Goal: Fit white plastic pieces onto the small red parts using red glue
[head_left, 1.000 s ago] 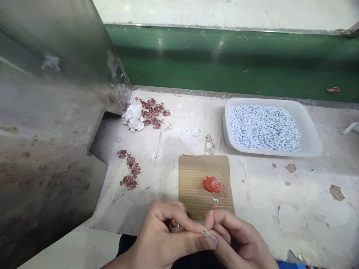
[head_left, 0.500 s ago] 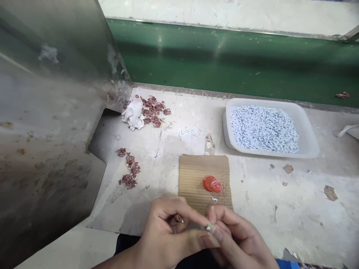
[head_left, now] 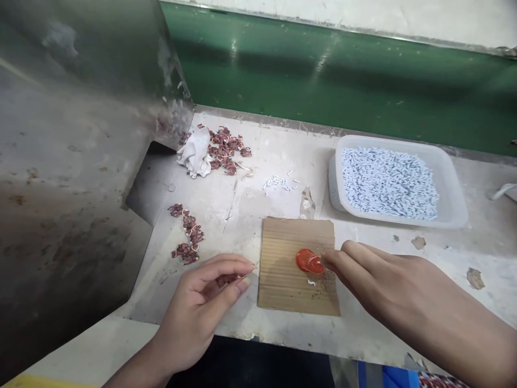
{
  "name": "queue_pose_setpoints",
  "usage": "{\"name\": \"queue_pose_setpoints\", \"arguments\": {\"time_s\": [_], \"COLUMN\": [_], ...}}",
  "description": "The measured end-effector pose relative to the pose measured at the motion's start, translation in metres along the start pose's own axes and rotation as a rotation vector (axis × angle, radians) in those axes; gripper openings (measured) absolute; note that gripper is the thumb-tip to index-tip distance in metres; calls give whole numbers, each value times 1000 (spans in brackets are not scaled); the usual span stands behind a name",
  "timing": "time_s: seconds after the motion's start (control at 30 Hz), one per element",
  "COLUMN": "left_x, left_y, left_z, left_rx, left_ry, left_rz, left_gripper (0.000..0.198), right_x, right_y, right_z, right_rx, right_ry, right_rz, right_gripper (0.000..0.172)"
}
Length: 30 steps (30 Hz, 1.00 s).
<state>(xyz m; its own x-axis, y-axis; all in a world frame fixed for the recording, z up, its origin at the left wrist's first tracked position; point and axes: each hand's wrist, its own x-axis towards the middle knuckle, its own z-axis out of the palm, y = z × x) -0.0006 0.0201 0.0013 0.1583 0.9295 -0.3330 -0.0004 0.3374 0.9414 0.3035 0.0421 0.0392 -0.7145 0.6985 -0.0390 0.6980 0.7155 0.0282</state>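
Note:
My left hand (head_left: 210, 302) is closed in a pinch left of the cardboard, around a small dark reddish piece that shows partly between the fingers. My right hand (head_left: 363, 269) pinches a tiny white piece at its fingertips, at the right edge of a red paste blob (head_left: 306, 261). That blob lies on a square of brown cardboard (head_left: 278, 269). A single small white curved piece (head_left: 311, 283) rests just below it. Farther back, several loose white pieces (head_left: 278, 182) are scattered on the worn table (head_left: 226, 237).
A clear plastic tub (head_left: 454, 207) full of small white pieces stands at the back right. Reddish-brown bundles (head_left: 230, 148) and a crumpled white cloth (head_left: 196, 152) lie at the back left, with more bundles (head_left: 191, 231) nearer. A metal panel (head_left: 81, 161) rises on the left.
The hands were together in front of the cardboard and have come apart. My right hand has moved up and right to the red paste; my left has moved left. The view has shifted slightly.

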Motion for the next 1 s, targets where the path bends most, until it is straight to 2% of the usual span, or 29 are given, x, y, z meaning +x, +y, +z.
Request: {"name": "queue_pose_setpoints", "arguments": {"time_s": [0.1,0.3,0.43,0.53,0.83,0.93,1.0], "left_x": [-1,-3,-1,1,1,-2,-3], "left_y": [-2,-7,-5,-2,-8,-5,0], "left_z": [-1,-9,-11,-9,-10,-8,-4], "left_rx": [-84,-282,-301,-333,-208,-311,-419], "left_ry": [29,94,19,-16,112,60,-11], "left_rz": [15,-176,-146,-130,-118,-108,-56], "left_gripper": [15,27,11,8,16,15,18], "right_x": [7,12,12,12,16,11,5], "right_y": [2,4,2,1,2,4,1], "right_z": [-9,-14,-11,-11,-12,-8,-6], "right_rx": [-42,-106,-113,-70,-6,61,180], "right_ry": [-21,-26,-18,-24,25,44,84], "right_rz": [-79,-144,-102,-104,-114,-94,45], "right_gripper": [36,34,38,41,35,39,37]}}
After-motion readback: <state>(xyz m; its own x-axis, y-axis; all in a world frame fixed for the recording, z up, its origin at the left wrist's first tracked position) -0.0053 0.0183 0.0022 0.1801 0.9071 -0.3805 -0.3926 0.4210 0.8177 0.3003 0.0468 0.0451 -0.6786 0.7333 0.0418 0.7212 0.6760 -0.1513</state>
